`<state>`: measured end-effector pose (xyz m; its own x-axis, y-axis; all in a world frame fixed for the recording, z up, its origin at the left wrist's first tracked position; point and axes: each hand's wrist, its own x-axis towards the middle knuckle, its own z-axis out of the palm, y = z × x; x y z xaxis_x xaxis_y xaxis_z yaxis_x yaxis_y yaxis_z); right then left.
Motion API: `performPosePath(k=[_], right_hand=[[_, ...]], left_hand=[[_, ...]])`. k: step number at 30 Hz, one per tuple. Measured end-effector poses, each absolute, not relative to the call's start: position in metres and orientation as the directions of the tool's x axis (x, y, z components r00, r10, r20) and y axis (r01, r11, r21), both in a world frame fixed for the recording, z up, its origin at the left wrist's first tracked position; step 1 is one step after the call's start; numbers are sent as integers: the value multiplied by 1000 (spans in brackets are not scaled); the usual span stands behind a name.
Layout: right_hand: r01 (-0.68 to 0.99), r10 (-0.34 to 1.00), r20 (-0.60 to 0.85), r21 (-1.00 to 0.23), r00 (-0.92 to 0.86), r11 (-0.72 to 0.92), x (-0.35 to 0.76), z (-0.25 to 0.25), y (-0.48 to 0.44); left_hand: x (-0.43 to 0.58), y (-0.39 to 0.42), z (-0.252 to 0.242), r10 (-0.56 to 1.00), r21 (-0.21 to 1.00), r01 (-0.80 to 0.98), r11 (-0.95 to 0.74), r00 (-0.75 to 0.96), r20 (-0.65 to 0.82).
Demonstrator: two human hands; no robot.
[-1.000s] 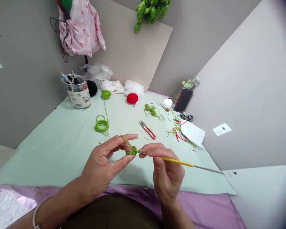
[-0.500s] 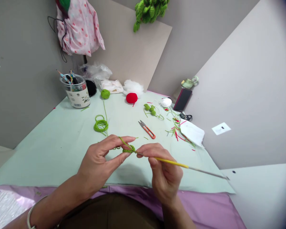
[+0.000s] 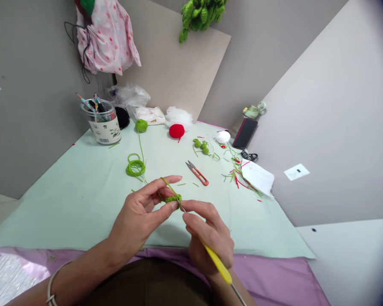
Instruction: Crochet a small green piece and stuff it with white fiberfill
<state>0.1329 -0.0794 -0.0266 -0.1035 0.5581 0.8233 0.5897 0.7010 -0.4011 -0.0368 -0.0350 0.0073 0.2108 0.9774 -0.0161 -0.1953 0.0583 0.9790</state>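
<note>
Green worked piece point(image 3: 171, 199) is sitting right at the fingertips of the left hand point(image 3: 139, 219), pinched between the thumb and the fingers behind it. So it's held up over the bench point(image 3: 83, 199), not lying on it. Thumb's on the near side, and the left index finger sticks out above the piece, pretty straight, with a strand of yarn point(image 3: 168, 184) going over it and slanting down into the top of the work.

Right hand point(image 3: 210, 236) is closed around the hook point(image 3: 217, 262), fingers curled, grip narrow. Its index fingertip is right by the piece's right edge, touching or nearly so, can't really tell which. The thin metal end goes up to that same edge, but the very tip is too small to make out in the loops. The yellow handle comes out under the right hand and angles down toward the lower right, with more metal past it.

Past the left hand there's a loose coil point(image 3: 135, 167) of the same green, with a strand running back to a small green ball point(image 3: 141, 126). The snips point(image 3: 198, 174) lie just beyond the hands, a bit right of the piece, blades pointing away. Red ball point(image 3: 176, 131) is further back against some white stuffing point(image 3: 179, 115), and a bunch of scraps point(image 3: 238, 177) is off to the right by the paper point(image 3: 259, 177).
</note>
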Motion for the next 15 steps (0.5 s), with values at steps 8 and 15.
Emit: performPosePath(k=[8, 15], right_hand=[[702, 409, 898, -187, -162, 687, 122, -22, -69], [565, 518, 855, -419, -18, 711, 128, -33, -74]], left_hand=[[-37, -29, 4, 968, 962, -240, 127, 243, -68], [-40, -26, -1, 958, 944, -289, 161, 277, -79]])
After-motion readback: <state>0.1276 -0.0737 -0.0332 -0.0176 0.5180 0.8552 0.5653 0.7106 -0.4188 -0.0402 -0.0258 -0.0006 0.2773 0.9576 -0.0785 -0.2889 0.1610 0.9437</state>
